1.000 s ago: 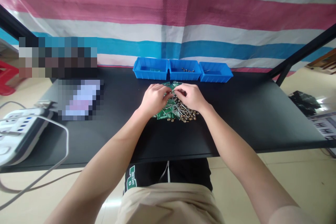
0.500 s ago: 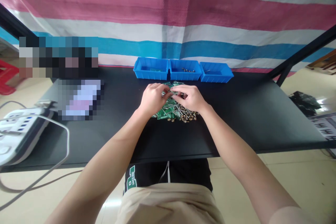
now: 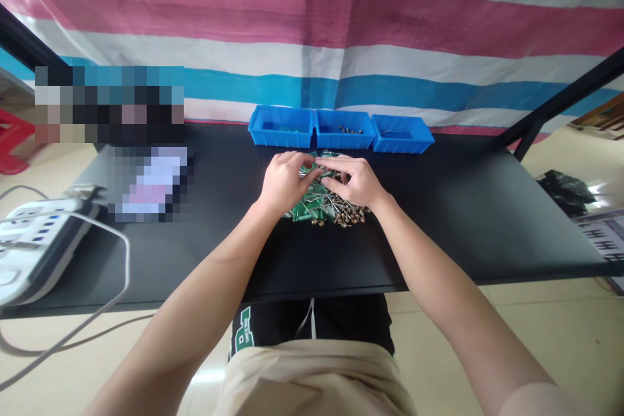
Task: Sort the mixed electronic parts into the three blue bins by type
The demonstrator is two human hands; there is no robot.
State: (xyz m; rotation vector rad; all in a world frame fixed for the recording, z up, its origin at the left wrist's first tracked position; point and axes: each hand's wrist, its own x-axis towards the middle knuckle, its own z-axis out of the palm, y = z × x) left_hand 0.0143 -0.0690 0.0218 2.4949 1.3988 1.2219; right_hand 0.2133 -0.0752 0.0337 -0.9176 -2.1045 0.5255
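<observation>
A mixed pile of green plastic pieces (image 3: 308, 210) and metal screws with brassy heads (image 3: 348, 213) lies in the middle of the black table. Over the pile's left side, my left hand (image 3: 287, 177) has its fingers curled towards the thumb; whatever lies between them is too small to name. My right hand (image 3: 358, 181) comes in from the other side, its fingers stretched out and its thumb apart from them. The fingertips of both hands almost meet above the pile. Part of the pile is hidden under the hands.
Behind the pile stand three blue bins, the left bin (image 3: 281, 136) with a few green pieces, the middle bin (image 3: 344, 140) with brassy pieces, the right bin (image 3: 403, 143) with a thin metal piece. A white power strip (image 3: 41, 234) with cables and a blurred phone-like object (image 3: 153, 182) lie left.
My thumbs have moved slightly away from each other and the gap between my right thumb and fingers is wider. The pile and the bins look the same.
</observation>
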